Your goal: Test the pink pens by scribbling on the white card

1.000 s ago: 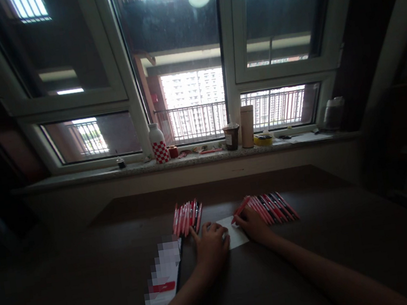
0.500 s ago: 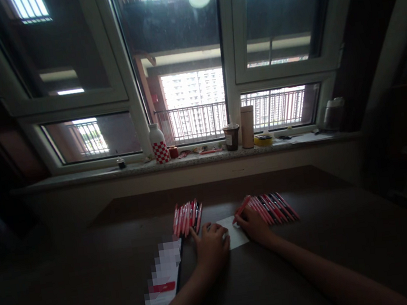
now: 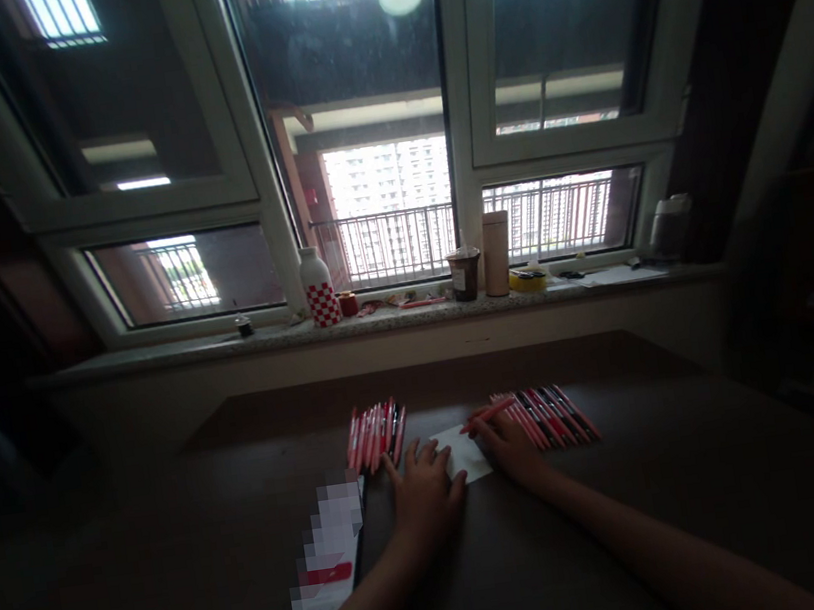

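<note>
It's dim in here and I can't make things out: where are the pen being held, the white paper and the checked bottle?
pen (image 3: 490,413): head view, middle of its red barrel.
paper (image 3: 467,453): head view, bare white middle.
bottle (image 3: 321,303): head view, checked lower half.

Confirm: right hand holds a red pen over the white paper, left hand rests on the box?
Not quite. In the head view the left hand rests on the white paper, not the box beside it. The right hand does hold the red pen.
</note>
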A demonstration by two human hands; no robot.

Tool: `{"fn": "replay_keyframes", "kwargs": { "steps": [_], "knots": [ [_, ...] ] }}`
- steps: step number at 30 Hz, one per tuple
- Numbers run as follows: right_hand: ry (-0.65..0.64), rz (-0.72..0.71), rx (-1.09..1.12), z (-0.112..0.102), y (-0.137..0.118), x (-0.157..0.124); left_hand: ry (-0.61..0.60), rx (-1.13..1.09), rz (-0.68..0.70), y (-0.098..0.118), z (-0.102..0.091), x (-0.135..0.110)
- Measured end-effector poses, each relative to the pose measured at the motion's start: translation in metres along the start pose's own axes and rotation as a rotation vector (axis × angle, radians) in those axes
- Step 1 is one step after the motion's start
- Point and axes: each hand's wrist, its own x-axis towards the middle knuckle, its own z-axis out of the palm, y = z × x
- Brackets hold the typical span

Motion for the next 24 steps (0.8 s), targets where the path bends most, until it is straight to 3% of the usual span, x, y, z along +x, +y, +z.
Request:
{"fn": "replay_keyframes", "kwargs": {
  "steps": [7, 24],
  "knots": [
    [0.041, 0.012, -0.036, -0.001, 0.002, 0.0, -0.002, -0.053, 0.01, 0.006, -0.01, -0.001],
    [0.126, 0.049, 0.041, 0.0, 0.012, 0.002, 0.001, -0.022, 0.01, 0.005, -0.007, -0.002]
  ]
}}
